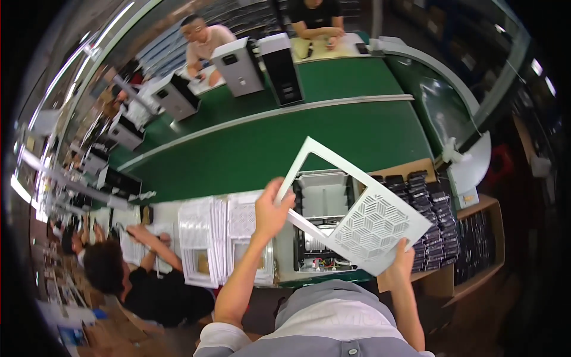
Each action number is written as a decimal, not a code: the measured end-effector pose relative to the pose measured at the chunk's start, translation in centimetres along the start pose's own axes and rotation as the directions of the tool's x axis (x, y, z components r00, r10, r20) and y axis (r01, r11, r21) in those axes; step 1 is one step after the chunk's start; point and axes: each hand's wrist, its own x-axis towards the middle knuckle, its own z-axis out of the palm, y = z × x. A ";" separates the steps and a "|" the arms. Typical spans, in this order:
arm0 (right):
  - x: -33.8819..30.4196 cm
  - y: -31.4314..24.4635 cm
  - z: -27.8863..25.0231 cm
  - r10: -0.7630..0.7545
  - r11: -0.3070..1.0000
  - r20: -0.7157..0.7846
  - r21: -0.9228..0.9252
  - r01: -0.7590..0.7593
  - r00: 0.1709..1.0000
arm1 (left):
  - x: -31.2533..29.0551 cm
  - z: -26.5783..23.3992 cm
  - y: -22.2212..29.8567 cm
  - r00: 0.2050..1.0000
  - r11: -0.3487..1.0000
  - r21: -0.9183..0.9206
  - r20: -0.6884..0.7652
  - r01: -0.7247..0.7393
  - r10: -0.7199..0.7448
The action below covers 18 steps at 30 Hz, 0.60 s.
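A white panel (380, 225) with a large rectangular cutout and a patterned vent grille is tilted in the air in front of me. My left hand (274, 209) grips its left edge beside the cutout, thumb on the near face. At the lower right corner, my right hand (399, 266) holds the grille end, its fingers partly hidden behind it. Below the panel, an open black appliance housing (299, 209) lies on the workbench, with a grey inner tray and coloured wires visible. The panel covers part of this housing.
Stacked white panels (204, 238) lie left of the housing. Wrapped black parts (437, 229) and a cardboard box (496, 232) sit on the right. Beyond runs a green conveyor (351, 134) carrying tall appliances (239, 66). A co-worker (157, 291) works close on my left.
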 end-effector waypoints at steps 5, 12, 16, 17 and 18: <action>-4.8 6.1 0.9 -0.133 0.962 -0.251 -0.266 0.064 0.959 | 2.9 2.6 -3.2 0.992 0.968 0.239 0.119 -0.074 0.047; -9.4 9.1 0.8 0.457 0.776 -0.026 -0.478 -0.412 0.889 | 9.0 5.6 -9.1 0.869 0.873 0.297 0.435 -0.386 0.236; -9.9 11.5 3.8 0.573 0.783 -0.018 -0.285 -0.553 0.820 | 11.1 7.5 -12.0 0.755 0.718 0.345 0.535 -0.605 0.379; -9.7 11.9 4.6 0.568 0.787 -0.026 -0.276 -0.552 0.823 | 11.5 7.6 -12.8 0.743 0.703 0.353 0.557 -0.617 0.372; -9.5 12.1 5.4 0.561 0.791 -0.038 -0.269 -0.549 0.827 | 11.8 7.5 -13.5 0.738 0.698 0.350 0.557 -0.625 0.381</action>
